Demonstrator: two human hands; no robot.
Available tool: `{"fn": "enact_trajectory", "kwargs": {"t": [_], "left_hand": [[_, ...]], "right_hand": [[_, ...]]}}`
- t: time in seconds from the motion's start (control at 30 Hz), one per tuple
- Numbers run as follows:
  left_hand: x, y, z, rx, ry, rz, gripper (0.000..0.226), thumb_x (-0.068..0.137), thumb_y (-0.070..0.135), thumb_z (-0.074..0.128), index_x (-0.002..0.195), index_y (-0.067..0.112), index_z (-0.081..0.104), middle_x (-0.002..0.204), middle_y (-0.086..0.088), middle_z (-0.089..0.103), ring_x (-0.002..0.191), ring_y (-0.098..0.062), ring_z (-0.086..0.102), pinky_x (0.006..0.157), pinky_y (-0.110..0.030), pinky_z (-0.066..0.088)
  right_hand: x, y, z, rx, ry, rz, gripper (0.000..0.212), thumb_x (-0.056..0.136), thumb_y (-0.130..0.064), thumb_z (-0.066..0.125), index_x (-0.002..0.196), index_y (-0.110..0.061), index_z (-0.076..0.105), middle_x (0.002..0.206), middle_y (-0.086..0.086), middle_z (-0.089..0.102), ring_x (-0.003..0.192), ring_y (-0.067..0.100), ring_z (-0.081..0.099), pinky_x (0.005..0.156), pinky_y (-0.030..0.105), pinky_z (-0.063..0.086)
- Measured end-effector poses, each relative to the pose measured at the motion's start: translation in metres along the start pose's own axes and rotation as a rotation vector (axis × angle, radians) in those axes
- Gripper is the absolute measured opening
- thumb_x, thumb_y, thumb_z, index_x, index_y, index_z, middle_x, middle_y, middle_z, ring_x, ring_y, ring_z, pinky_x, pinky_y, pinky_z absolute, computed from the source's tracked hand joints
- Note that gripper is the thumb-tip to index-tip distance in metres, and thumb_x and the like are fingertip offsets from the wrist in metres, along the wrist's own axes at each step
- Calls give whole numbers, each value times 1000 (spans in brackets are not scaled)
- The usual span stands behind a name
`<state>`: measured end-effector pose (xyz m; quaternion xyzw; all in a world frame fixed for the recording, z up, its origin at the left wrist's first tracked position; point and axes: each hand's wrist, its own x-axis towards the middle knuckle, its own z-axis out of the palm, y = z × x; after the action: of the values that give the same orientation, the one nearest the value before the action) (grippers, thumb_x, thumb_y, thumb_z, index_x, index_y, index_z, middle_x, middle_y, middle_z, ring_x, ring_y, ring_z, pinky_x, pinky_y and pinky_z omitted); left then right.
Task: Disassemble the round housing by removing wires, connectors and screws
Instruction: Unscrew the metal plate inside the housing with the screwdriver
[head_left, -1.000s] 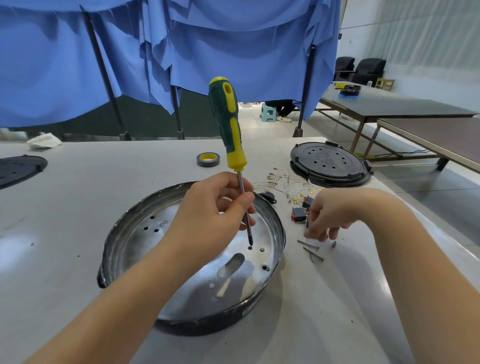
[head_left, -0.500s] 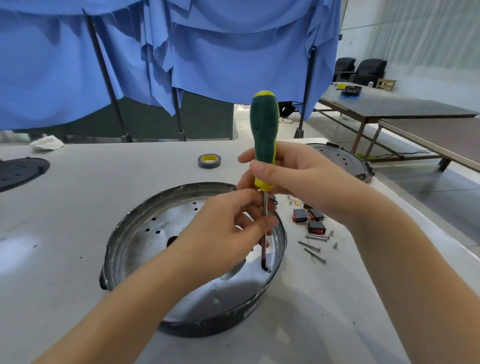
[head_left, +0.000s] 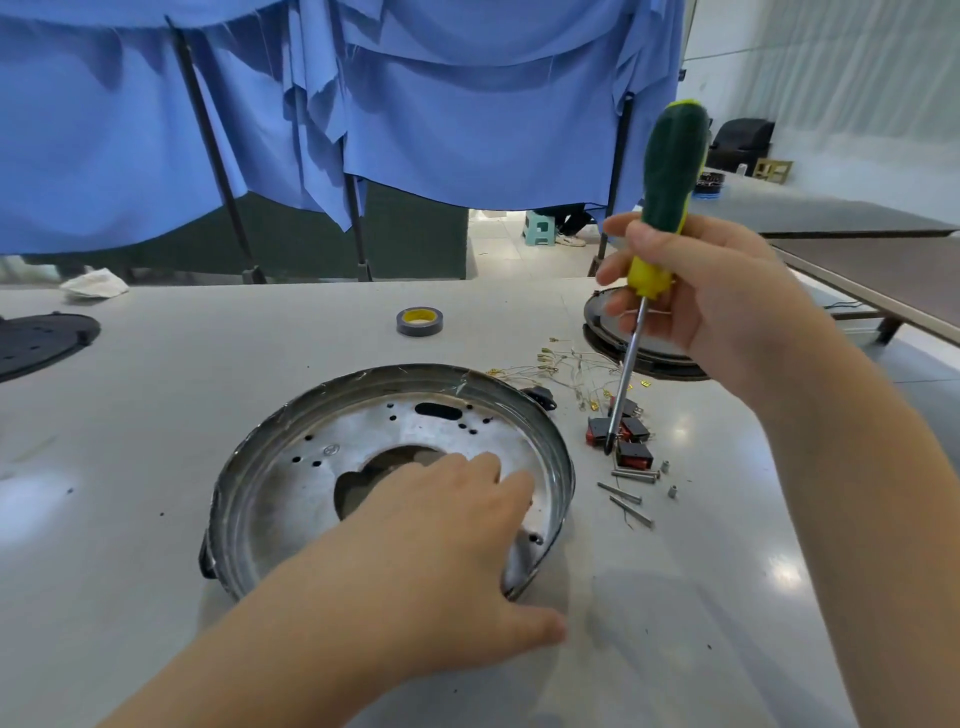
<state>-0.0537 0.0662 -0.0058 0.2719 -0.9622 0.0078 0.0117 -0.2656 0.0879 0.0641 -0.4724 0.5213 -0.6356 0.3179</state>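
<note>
The round metal housing (head_left: 291, 467) lies open side up on the white table, its floor drilled with holes and a large cut-out. My left hand (head_left: 441, 540) rests flat inside it near the front right rim, fingers straight, thumb outside the rim. My right hand (head_left: 696, 291) grips the green and yellow screwdriver (head_left: 670, 208) by its handle, held upright to the right of the housing. Its tip hangs just over the red and black switches (head_left: 631, 452). Thin wires with gold connectors (head_left: 566, 369) and loose screws (head_left: 631, 501) lie beside them.
A roll of tape (head_left: 419, 320) sits behind the housing. A black round lid (head_left: 649, 358) lies at the back right, another black disc (head_left: 36, 340) at the far left, a crumpled cloth (head_left: 93, 285) beyond it. Blue curtains hang behind the table.
My right hand took the screwdriver out of the housing and swung it right over the switches. My left hand let go of the shaft and dropped flat into the housing.
</note>
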Motion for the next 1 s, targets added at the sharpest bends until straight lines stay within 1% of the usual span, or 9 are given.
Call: {"fn": "enact_trajectory", "kwargs": {"t": [0.1,0.2,0.27,0.33,0.5,0.63,0.77,0.9,1.0], "left_hand": [[-1,5,3,94,-24,-33,54,81,69,48,113,27,36,98,5,34,105,-19,44,80,-33,30],[-1,10,4,125,-32,-50,42,85,62,45,98,27,28,93,3,30,96,-22,41,76,-33,26],[-1,11,5,138,-33,-68,42,86,61,43,93,25,22,91,3,29,86,-22,33,74,-33,25],[-1,10,7,147,-23,-82,42,86,61,42,91,25,21,88,3,29,82,-22,30,73,-34,25],[1,11,11,150,7,-52,39,86,56,44,91,25,23,88,3,32,85,-21,30,76,-34,21],[1,12,13,107,31,-44,32,87,47,48,93,25,26,83,4,35,93,-23,42,74,-33,20],[2,15,16,89,33,-60,31,88,39,49,94,24,22,73,6,31,81,-23,36,72,-34,20],[3,17,21,103,43,-74,31,87,33,50,94,22,22,70,6,33,80,-22,35,72,-34,18],[4,16,21,94,40,-71,30,86,30,51,95,22,23,70,6,36,75,-21,36,71,-34,18]], "right_hand": [[0,-1,-4,-10,12,-6,14,97,-17,51,105,-12,62,68,-3,69,59,12,65,54,22,53],[0,-1,-5,-31,13,-3,13,97,-17,52,103,-13,62,68,-4,70,59,12,66,54,22,53],[0,0,-4,-51,12,-3,12,96,-18,53,103,-14,62,68,-4,70,60,12,66,55,22,53],[1,1,-3,-65,12,-4,11,96,-18,53,102,-14,62,69,-3,70,61,13,66,56,23,54],[2,3,-2,-77,-9,-2,11,96,-18,54,101,-15,63,71,-3,70,61,14,66,57,23,54],[3,4,-2,-87,-18,0,12,96,-18,54,103,-14,63,72,-2,70,62,13,66,57,23,53],[3,4,-2,-92,-22,1,12,96,-18,54,104,-14,63,72,-3,71,62,13,66,57,22,54],[3,4,-2,-92,-26,6,12,96,-17,54,103,-15,63,71,-3,71,62,13,67,57,23,54],[3,4,-2,-91,-28,5,12,96,-17,54,103,-15,63,71,-3,71,62,13,67,57,23,54]]}}
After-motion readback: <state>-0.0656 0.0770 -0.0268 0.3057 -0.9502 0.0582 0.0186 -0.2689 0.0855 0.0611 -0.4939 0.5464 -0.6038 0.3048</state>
